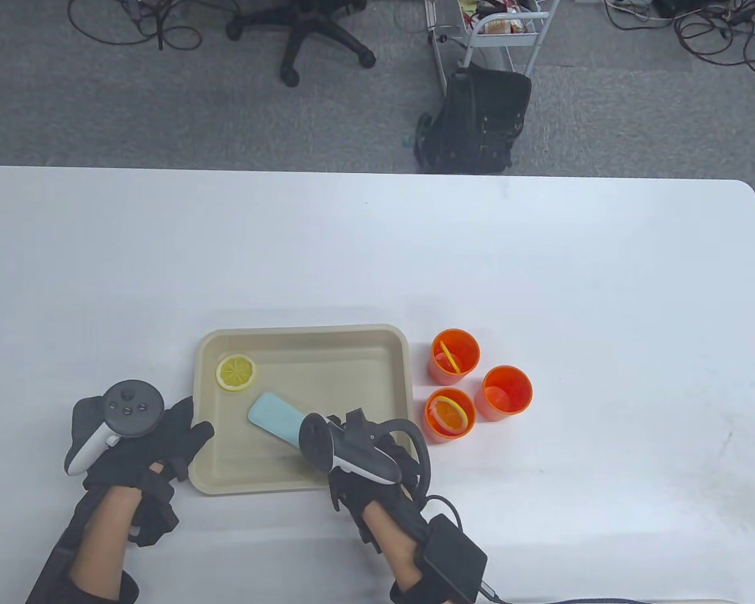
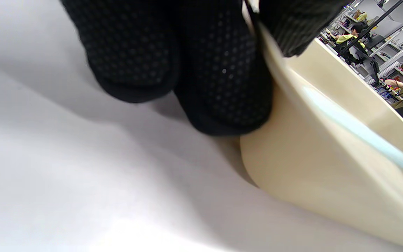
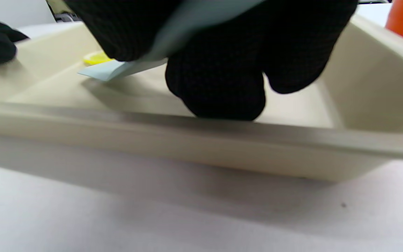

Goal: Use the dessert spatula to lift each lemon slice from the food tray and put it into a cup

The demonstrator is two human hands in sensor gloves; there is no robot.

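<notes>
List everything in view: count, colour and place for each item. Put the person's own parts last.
food tray: 1, beige, on the table's near middle.
lemon slice: 1, yellow, flat in the tray's far left corner.
dessert spatula: 1, pale blue, blade over the tray floor, pointing towards the slice.
cups: 3, orange, clustered right of the tray; two hold a slice, the rightmost looks empty.
table: 1, white.
office chair: 1, black, on the floor beyond the table.
bag: 1, black, beside a white cart.
cables: several, dark, on the grey floor.
left hand: 1, black glove, grips the tray's left rim.
right hand: 1, black glove, holds the spatula.
</notes>
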